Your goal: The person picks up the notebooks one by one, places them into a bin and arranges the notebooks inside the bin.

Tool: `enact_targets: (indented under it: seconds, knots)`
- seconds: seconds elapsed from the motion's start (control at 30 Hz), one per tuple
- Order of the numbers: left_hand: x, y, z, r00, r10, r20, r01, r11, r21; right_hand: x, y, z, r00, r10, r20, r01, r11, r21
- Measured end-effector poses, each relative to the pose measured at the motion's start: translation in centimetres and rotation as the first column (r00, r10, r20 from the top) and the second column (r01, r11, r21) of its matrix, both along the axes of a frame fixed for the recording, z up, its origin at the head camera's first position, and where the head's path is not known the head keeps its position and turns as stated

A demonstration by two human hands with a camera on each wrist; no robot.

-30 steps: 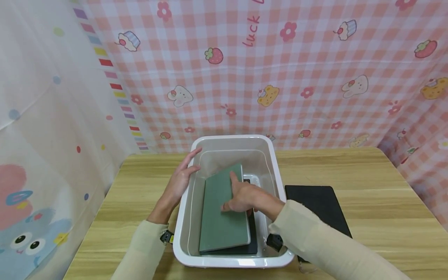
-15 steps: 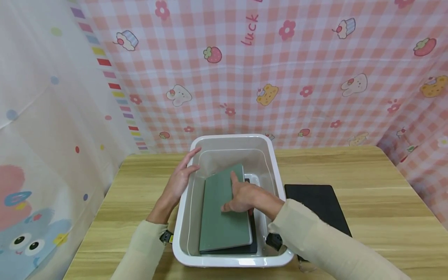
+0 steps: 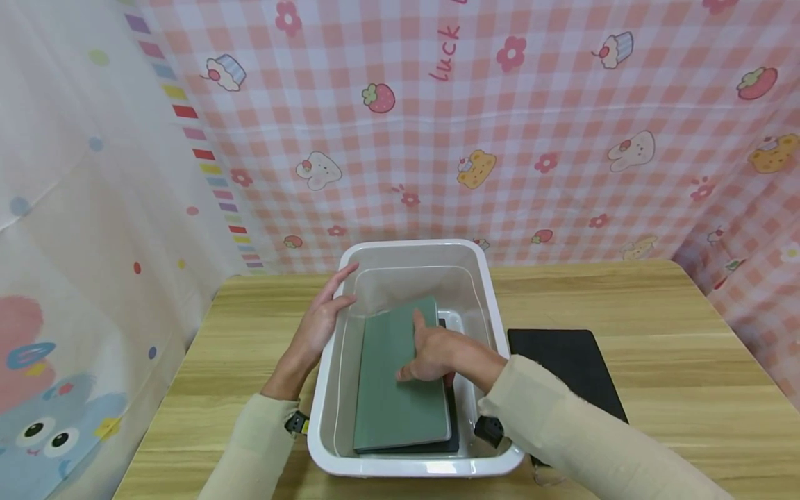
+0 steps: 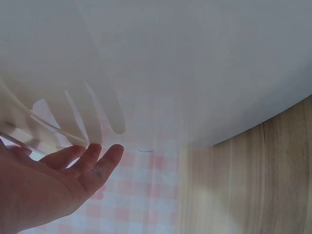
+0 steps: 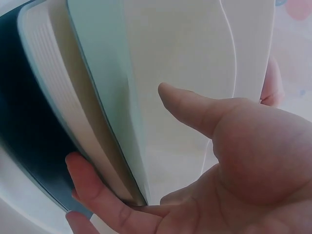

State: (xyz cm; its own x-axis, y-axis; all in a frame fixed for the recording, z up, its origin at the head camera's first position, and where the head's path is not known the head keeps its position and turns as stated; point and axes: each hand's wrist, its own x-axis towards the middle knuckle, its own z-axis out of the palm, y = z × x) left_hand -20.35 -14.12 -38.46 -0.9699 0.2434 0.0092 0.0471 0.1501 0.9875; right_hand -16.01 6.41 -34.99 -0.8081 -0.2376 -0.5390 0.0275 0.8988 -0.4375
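Observation:
A green-covered notebook [image 3: 400, 389] lies tilted in a white plastic bin [image 3: 409, 469], over a dark flat book-like thing [image 3: 451, 439]. My right hand [image 3: 431, 353] is at the notebook's right edge, thumb spread over the cover. In the right wrist view its fingers reach beside the pale page edges [image 5: 53, 63], and the thumb stands apart from the green cover [image 5: 105, 58]. My left hand [image 3: 320, 325] rests at the bin's left rim with its fingers extended. In the left wrist view, the fingers [image 4: 92, 163] are against the bin's outer wall [image 4: 161, 73].
A black flat rectangular thing [image 3: 565, 371] with rounded corners lies on the wooden table [image 3: 675, 375] right of the bin, partly under the right sleeve [image 3: 562, 417]. A pink checked cloth [image 3: 412, 139] hangs behind the table, a pale one [image 3: 69, 229] at the left.
The green notebook has shifted slightly: its far right corner has moved right and nearer, and its cover lies a little flatter. Both hands have hardly moved.

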Motion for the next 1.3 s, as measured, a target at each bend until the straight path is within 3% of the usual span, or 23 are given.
enact_targets:
  seconds: [0.67,0.97,1.1,1.3]
  knots:
    - [0.0,0.1,-0.03,1.0,0.009,-0.003,-0.009,1.0,0.001,0.08,0.08,-0.06,1.0,-0.022,-0.01,0.022,1.0,0.008]
    - [-0.07,0.0,-0.1,1.0,0.012,-0.019,-0.012,1.0,-0.02,-0.13,-0.12,-0.18,0.999,0.022,-0.024,-0.018,0.991,0.135]
    - [-0.11,0.0,-0.14,0.999,0.012,-0.031,-0.013,0.999,-0.03,-0.11,-0.08,-0.15,0.998,0.033,-0.058,-0.024,0.989,0.145]
    - [-0.16,0.05,-0.09,0.999,0.015,-0.028,-0.016,0.999,-0.028,-0.06,0.19,0.32,0.989,0.04,-0.14,-0.029,0.997,0.078]
